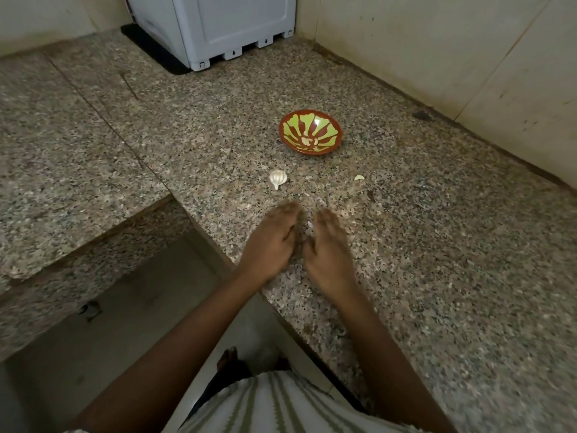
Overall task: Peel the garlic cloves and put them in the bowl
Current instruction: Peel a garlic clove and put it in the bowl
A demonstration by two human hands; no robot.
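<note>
One garlic bulb (277,179) lies on the counter (452,260), just in front of the bowl (324,121), with one loose clove (359,177) apart to its right. Both look light and firm under dry, papery skin that should tear easily. I judge the best hold is a pinch across a clove's sides, starting the skin at the root end. The single bowl holds a few pale peeled cloves (309,141), too small to count surely. Nearer the person, the left hand (271,242) and right hand (327,248) hover side by side, blurred, fingers straight, gripping nothing I can make out. A white scrap (310,225) shows between them.
</note>
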